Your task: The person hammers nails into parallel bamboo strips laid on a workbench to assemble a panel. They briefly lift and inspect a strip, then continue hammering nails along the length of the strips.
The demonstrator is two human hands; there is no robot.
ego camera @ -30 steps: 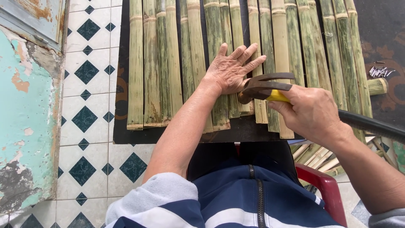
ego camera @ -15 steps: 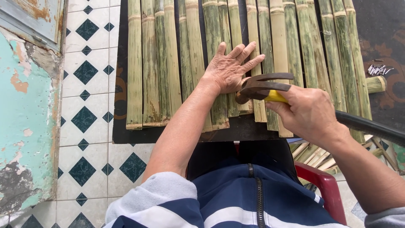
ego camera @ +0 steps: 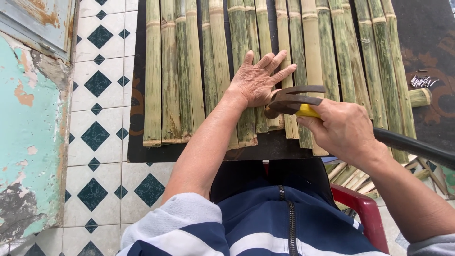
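Several split green bamboo slats (ego camera: 189,71) lie side by side on a dark board (ego camera: 138,85). My left hand (ego camera: 258,80) rests flat on the middle slats, fingers spread. Just to its right, my right hand (ego camera: 343,130) grips the yellow neck of a claw hammer (ego camera: 294,102). The rusty hammer head lies sideways against the slats beside my left hand, claws pointing right. Its black handle (ego camera: 412,147) runs off to the right under my forearm.
A small heap of nails (ego camera: 421,80) lies on the dark surface at the far right. Loose bamboo pieces (ego camera: 348,175) lie under the board by a red chair (ego camera: 362,208). Tiled floor (ego camera: 99,85) and a peeling turquoise wall (ego camera: 28,128) stand at left.
The hammer head and my right hand have shifted slightly left, toward my left hand. My left hand stays on the slats.
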